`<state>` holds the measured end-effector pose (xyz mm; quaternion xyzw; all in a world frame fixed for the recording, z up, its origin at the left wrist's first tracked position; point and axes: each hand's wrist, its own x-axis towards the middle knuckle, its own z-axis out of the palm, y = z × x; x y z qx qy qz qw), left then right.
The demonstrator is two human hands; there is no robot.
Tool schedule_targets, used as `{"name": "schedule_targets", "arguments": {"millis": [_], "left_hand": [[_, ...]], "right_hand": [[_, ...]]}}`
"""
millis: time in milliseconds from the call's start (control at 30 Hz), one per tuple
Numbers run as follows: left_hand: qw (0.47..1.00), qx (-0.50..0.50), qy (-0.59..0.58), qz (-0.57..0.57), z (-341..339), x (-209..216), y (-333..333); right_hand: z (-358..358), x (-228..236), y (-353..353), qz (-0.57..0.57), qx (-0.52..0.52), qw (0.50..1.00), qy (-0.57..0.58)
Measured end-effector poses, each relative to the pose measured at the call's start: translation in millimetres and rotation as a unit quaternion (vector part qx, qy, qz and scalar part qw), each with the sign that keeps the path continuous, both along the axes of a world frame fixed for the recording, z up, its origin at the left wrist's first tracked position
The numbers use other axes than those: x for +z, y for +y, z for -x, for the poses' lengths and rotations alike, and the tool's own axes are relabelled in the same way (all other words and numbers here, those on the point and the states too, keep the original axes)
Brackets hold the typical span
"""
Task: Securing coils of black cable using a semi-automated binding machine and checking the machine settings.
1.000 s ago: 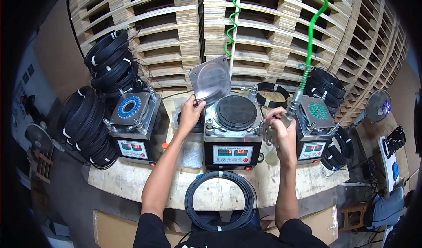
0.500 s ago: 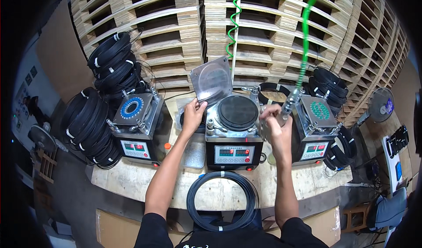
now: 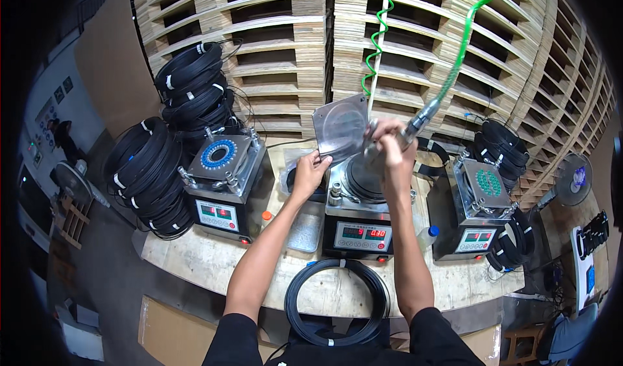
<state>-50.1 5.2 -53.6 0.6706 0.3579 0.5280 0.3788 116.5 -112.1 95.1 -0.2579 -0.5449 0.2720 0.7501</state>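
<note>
My left hand [image 3: 310, 176] is closed on the lower edge of a square greyish plate [image 3: 341, 129] with a round recess, which stands tilted up behind the middle machine [image 3: 331, 243]. My right hand [image 3: 394, 152], blurred by motion, grips a metal air gun [image 3: 425, 115] on a green hose [image 3: 468, 28]. It is held above the machine's round black disc [image 3: 365, 179], close to the plate's right side; the hand and wrist partly hide the disc. The gun's nozzle end is too smeared to make out. A lit display shows on the machine's front.
Similar machines stand left [image 3: 224, 184] with a blue ring and right [image 3: 477, 197] with green dots. A black cable coil [image 3: 292, 294] lies at the table's front edge. Two small bottles, orange-capped [image 3: 267, 216] and blue-capped [image 3: 428, 236], flank the middle machine. Black coils [image 3: 139, 178] pile at left; pallets [image 3: 259, 41] rise behind.
My right hand has swung the air gun left, from beside the middle machine to over its disc. My left hand still holds the plate. The view has shifted, and the middle display reads differently.
</note>
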Motion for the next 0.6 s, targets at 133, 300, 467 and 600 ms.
{"name": "schedule_targets", "arguments": {"millis": [133, 300, 467, 600], "left_hand": [[0.999, -0.006, -0.028, -0.022, -8, 1, 0], [1.0, 0.008, -0.005, -0.016, 3, -5, 5], [1.0, -0.005, -0.012, -0.012, -1, 5, -1], [1.0, -0.009, -0.012, -0.003, -4, 5, -1]], "right_hand": [[-24, 16, 41, -0.052, -0.09, 0.994, 0.044], [-21, -9, 16, 0.047, 0.061, 0.997, -0.02], [-64, -26, 30, 0.1, -0.06, 0.982, -0.151], [-74, -9, 53, 0.04, -0.122, 0.989, -0.077]]}}
